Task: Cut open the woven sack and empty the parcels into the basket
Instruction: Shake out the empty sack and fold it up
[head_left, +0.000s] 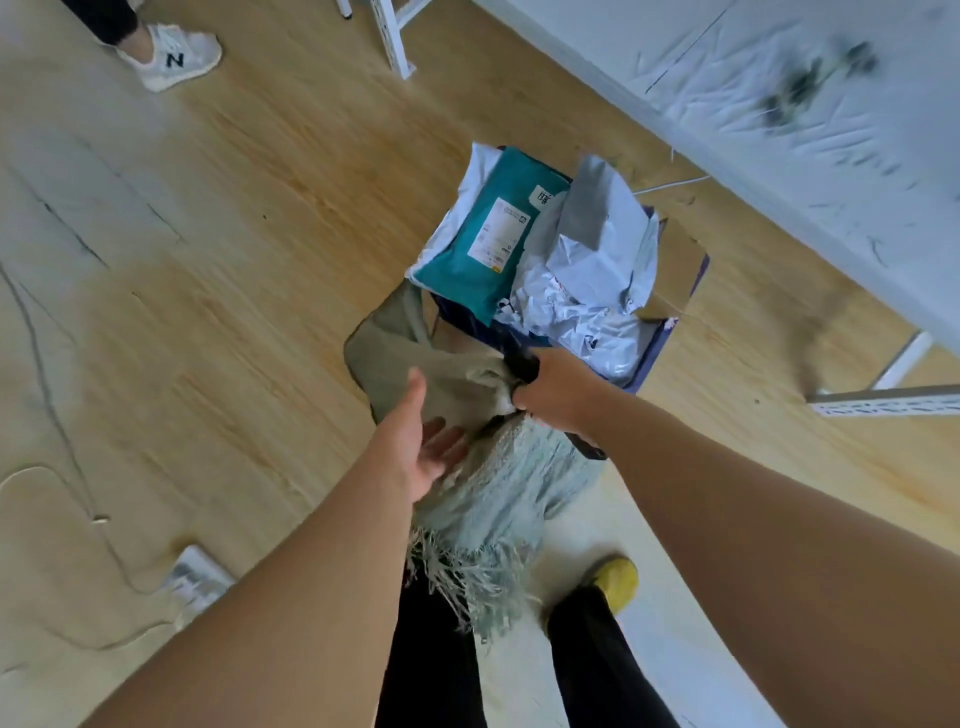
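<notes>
The woven sack (410, 358) hangs limp in front of my legs, olive on one side, pale green with a frayed cut edge lower down. My right hand (558, 392) is clenched on its bunched top, right at the rim of the dark blue basket (652, 348); a dark object shows at this fist, but what it is I cannot tell. My left hand (418, 441) has its fingers spread, palm against the sack's side. In the basket lie a teal parcel (480, 249), crumpled grey-white mailer bags (587, 260) and a brown carton (675, 270).
A white table (779, 119) under wrinkled plastic film fills the upper right, its metal foot (883, 402) beside the basket. Another person's white sneaker (174, 57) is at the far left. A cable (67, 457) and a power strip (200, 577) lie on the wooden floor.
</notes>
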